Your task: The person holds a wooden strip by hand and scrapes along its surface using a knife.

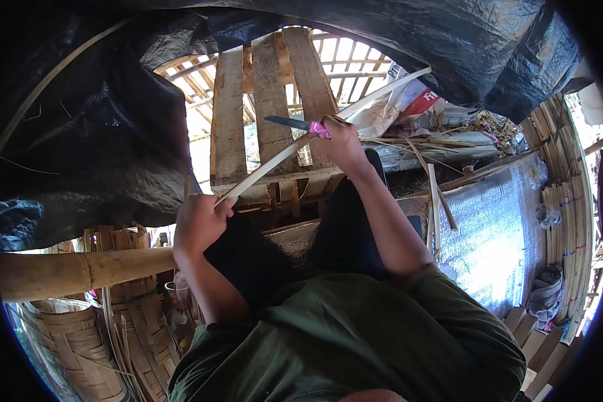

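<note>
A long pale bamboo strip runs slantwise from the lower left up to the upper right, in front of my knees. My left hand is closed around its lower end. Farther along the strip, my right hand grips a knife with a pink wrapped handle and a dark blade pointing left. The blade lies just above the strip. The strip passes at my right hand, but its contact with the fingers is partly hidden. Behind the strip stands a wooden slatted stand.
Black plastic sheeting hangs at left and overhead. A thick bamboo pole crosses at left, above woven baskets. Silvery sheeting and loose strips lie at right, with bundled bamboo slats beyond.
</note>
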`<state>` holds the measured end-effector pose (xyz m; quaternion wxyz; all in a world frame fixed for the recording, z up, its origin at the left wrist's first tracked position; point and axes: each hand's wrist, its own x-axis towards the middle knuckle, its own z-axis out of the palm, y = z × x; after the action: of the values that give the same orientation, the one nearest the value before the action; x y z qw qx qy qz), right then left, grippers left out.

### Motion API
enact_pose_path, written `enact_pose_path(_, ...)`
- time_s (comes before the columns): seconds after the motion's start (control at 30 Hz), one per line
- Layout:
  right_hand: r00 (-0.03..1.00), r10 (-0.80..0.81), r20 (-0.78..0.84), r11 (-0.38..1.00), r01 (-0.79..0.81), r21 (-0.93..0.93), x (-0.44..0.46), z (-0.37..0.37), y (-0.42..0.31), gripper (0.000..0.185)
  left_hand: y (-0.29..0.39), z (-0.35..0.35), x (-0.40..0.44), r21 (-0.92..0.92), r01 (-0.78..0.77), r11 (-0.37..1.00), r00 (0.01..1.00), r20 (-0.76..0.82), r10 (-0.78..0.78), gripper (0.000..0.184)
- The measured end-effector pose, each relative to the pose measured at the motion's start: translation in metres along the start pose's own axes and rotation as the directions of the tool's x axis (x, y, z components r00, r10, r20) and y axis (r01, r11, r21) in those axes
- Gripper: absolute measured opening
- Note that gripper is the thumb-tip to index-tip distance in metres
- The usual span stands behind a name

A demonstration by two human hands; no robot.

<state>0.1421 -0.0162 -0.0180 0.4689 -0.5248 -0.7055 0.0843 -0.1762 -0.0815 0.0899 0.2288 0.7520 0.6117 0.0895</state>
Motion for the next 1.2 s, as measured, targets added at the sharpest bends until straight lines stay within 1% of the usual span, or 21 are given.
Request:
enact_pose_path(0.07, 1.000, 0.018, -0.005, 0.999, -0.018, 0.043, 0.004, -0.005, 0.005, 0.007, 0.006, 0.007, 0.007, -0.020, -0.029, 0.999, 1.000, -0.003, 0.029, 0.031)
enact_pose_path(0.13, 0.999, 0.039, -0.008, 0.996, -0.038, 0.085, 0.007, -0.011, 0.010, 0.006, 0.000, 0.022, 0.015, -0.064, -0.132, 0.989, 0.987, -0.095, 0.126, 0.035)
enact_pose_path(0.2, 0.993, 0.118, 0.007, 0.992, -0.117, -0.051, 0.009, -0.015, 0.014, 0.008, -0.007, 0.038, 0.023, -0.017, -0.158, 0.987, 0.981, -0.121, 0.154, 0.036)
enact_pose_path(0.23, 0.993, 0.118, 0.013, 0.992, -0.117, -0.047, 0.007, -0.017, 0.013, 0.008, -0.010, 0.046, 0.026, 0.031, -0.181, 0.983, 0.972, -0.145, 0.183, 0.037)
enact_pose_path(0.27, 0.992, 0.121, 0.026, 0.986, -0.117, -0.118, 0.008, -0.019, 0.009, 0.010, -0.014, 0.053, 0.029, 0.032, -0.173, 0.984, 0.973, -0.147, 0.176, 0.037)
enact_pose_path(0.3, 0.992, 0.124, 0.038, 0.975, -0.115, -0.188, 0.010, -0.019, 0.005, 0.014, -0.017, 0.059, 0.032, 0.063, -0.204, 0.977, 0.959, -0.186, 0.212, 0.037)
enact_pose_path(0.33, 0.992, 0.122, 0.043, 0.977, -0.112, -0.182, 0.010, -0.019, -0.003, 0.014, -0.017, 0.063, 0.034, 0.096, -0.233, 0.968, 0.942, -0.224, 0.249, 0.038)
enact_pose_path(0.4, 0.986, 0.152, -0.068, 0.974, -0.161, -0.161, 0.006, -0.021, -0.026, 0.021, -0.014, 0.070, 0.041, 0.136, -0.197, 0.971, 0.950, -0.218, 0.223, 0.034)
enact_pose_path(0.43, 0.922, 0.388, -0.015, 0.912, -0.386, -0.136, 0.003, -0.024, -0.043, 0.024, -0.013, 0.075, 0.045, 0.154, -0.227, 0.962, 0.934, -0.246, 0.260, 0.033)
enact_pose_path(0.5, 0.911, 0.413, -0.021, 0.900, -0.411, -0.144, -0.007, -0.019, -0.040, 0.025, -0.009, 0.084, 0.051, 0.168, -0.279, 0.946, 0.906, -0.282, 0.317, 0.031)
enact_pose_path(0.57, 0.899, 0.437, -0.033, 0.887, -0.437, -0.151, -0.009, -0.018, -0.040, 0.026, -0.006, 0.090, 0.056, 0.177, -0.278, 0.944, 0.914, -0.254, 0.316, 0.031)
enact_pose_path(0.63, 0.782, 0.623, -0.011, 0.757, -0.607, -0.243, -0.007, -0.019, -0.040, 0.030, -0.007, 0.093, 0.062, 0.187, -0.281, 0.941, 0.920, -0.226, 0.320, 0.031)
enact_pose_path(0.73, 0.813, 0.582, -0.005, 0.784, -0.563, -0.264, -0.007, -0.016, -0.033, 0.035, -0.009, 0.094, 0.064, 0.187, -0.310, 0.932, 0.896, -0.270, 0.352, 0.031)
enact_pose_path(0.87, 0.831, 0.553, 0.058, 0.792, -0.503, -0.347, 0.002, -0.014, -0.026, 0.042, -0.005, 0.093, 0.064, 0.078, -0.302, 0.950, 0.906, -0.285, 0.312, 0.028)
enact_pose_path(0.93, 0.786, 0.614, 0.064, 0.747, -0.554, -0.368, 0.008, -0.011, -0.024, 0.049, -0.005, 0.094, 0.066, 0.038, -0.319, 0.947, 0.898, -0.308, 0.315, 0.027)
enact_pose_path(0.97, 0.786, 0.615, 0.061, 0.744, -0.554, -0.374, 0.010, -0.011, -0.023, 0.049, -0.005, 0.095, 0.067, 0.002, -0.374, 0.927, 0.868, -0.351, 0.351, 0.024)
enact_pose_path(1.0, 0.763, 0.645, 0.053, 0.706, -0.567, -0.424, 0.012, -0.009, -0.023, 0.051, -0.006, 0.097, 0.068, -0.032, -0.428, 0.903, 0.835, -0.395, 0.382, 0.021)
enact_pose_path(1.03, 0.739, 0.673, 0.045, 0.666, -0.578, -0.471, 0.013, -0.007, -0.023, 0.053, -0.008, 0.099, 0.070, -0.039, -0.429, 0.903, 0.836, -0.396, 0.380, 0.021)
enact_pose_path(1.13, 0.776, 0.631, -0.015, 0.658, -0.545, -0.520, 0.008, 0.009, -0.027, 0.057, -0.013, 0.103, 0.072, -0.083, -0.457, 0.886, 0.830, -0.397, 0.391, 0.017)
enact_pose_path(1.17, 0.773, 0.634, -0.011, 0.656, -0.546, -0.521, 0.008, 0.008, -0.028, 0.057, -0.013, 0.102, 0.070, -0.088, -0.465, 0.881, 0.827, -0.400, 0.396, 0.016)
enact_pose_path(1.2, 0.730, 0.681, 0.060, 0.657, -0.573, -0.489, 0.010, 0.005, -0.027, 0.058, -0.012, 0.101, 0.069, -0.093, -0.475, 0.875, 0.822, -0.402, 0.403, 0.016)
